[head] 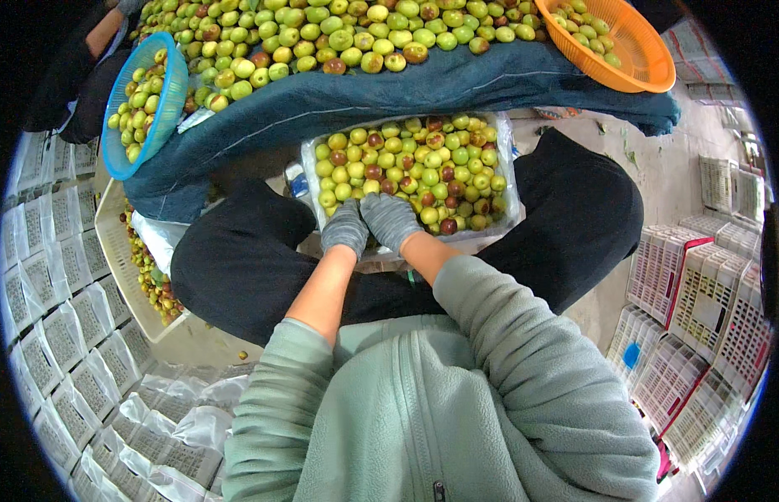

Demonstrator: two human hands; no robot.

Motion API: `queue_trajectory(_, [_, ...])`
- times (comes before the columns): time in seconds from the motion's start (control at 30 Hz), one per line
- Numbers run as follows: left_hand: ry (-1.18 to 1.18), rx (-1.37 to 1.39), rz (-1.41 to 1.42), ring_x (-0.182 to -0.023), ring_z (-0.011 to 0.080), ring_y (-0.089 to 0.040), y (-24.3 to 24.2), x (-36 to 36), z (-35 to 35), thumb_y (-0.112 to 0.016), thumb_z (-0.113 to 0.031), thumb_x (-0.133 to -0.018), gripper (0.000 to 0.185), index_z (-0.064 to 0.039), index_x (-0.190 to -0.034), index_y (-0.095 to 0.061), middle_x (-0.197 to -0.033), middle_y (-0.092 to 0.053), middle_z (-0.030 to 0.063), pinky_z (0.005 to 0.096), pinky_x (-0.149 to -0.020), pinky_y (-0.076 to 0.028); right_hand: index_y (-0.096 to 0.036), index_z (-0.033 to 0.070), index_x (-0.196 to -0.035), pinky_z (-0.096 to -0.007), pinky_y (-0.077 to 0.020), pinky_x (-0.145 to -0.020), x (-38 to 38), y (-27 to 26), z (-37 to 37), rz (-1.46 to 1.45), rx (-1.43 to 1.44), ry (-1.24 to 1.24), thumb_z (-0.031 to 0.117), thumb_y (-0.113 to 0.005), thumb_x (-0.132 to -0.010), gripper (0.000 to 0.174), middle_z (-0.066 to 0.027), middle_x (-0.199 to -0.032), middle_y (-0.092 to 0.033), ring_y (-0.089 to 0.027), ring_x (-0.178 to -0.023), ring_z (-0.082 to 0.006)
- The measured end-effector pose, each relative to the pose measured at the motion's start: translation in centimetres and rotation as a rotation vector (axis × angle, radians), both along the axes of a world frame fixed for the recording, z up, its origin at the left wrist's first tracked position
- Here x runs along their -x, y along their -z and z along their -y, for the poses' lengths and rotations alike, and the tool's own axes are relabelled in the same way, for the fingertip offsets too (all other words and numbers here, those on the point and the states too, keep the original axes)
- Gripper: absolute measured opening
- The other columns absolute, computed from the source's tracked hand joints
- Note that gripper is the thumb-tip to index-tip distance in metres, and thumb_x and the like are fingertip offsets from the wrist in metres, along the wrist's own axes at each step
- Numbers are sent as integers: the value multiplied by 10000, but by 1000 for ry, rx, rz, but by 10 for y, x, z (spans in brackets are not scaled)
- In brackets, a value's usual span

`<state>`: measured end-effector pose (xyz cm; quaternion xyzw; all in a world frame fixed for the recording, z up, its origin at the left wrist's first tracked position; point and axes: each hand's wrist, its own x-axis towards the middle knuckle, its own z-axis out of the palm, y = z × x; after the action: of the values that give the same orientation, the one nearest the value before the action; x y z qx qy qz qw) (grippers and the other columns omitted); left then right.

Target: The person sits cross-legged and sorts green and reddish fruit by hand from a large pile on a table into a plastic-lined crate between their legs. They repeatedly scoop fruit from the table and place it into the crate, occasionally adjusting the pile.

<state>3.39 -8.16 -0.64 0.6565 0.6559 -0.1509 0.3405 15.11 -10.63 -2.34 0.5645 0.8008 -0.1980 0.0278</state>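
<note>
My left hand (345,229) and my right hand (391,219), both in grey knit gloves, rest side by side at the near left part of a crate lined with clear plastic (309,172). Green and brown-red jujubes (421,160) fill this crate between my knees. Fingertips of both hands touch the fruit along the near side. The fingers point away from me and curl down, so whether they grip any fruit is hidden. Beyond the crate, a large heap of jujubes (339,37) lies behind a dark blue cloth edge (364,94).
A blue plastic basket (176,81) with jujubes leans at the left of the heap; an orange basket (647,56) sits at the right. A cream crate (116,251) holds smaller fruit. Stacked crates (709,295) stand right, lined crates (69,332) left. Another person's arm (105,31) shows upper left.
</note>
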Motion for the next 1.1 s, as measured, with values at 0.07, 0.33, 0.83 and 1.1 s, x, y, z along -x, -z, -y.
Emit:
queue_trajectory(0.07, [41,-72,-4,-1085,346,-591,-3,-3,-1,-496,-197,-877,328,-75,-1178,-543,-1163,-607,199,444,-887,-476,-605,54,-1058,-389,-514,-786,-1,-5,0,-16,63,94,136,-525,-845,242,-118,-1048,-598,-610,-973,-270])
queue_trajectory(0.33, [77,36,17,-1039,382,-605,6,-14,-17,-599,-251,-810,382,-61,-1136,-539,-1100,-630,232,439,-872,-471,-591,74,-1148,-371,-442,-953,-28,-38,11,-216,25,319,157,-601,-803,355,-132,-1035,-593,-555,-1065,-298])
queue_trajectory(0.83, [382,14,136,-947,347,-628,-126,-17,-82,-492,-464,-908,439,-64,-1043,-613,-987,-661,182,436,-817,-486,-573,109,-1175,-418,-465,-892,-168,-176,-224,-108,-759,356,149,-583,-840,338,-154,-1062,-609,-584,-998,-328])
queue_trajectory(1.1, [209,-421,627,-812,353,-602,-180,-42,-192,-576,-281,-904,236,-45,-906,-582,-830,-618,172,420,-741,-479,-492,115,-1271,-439,-473,-893,-160,-184,-307,110,-367,656,365,-632,-848,511,-176,-1152,-597,-591,-1048,-336])
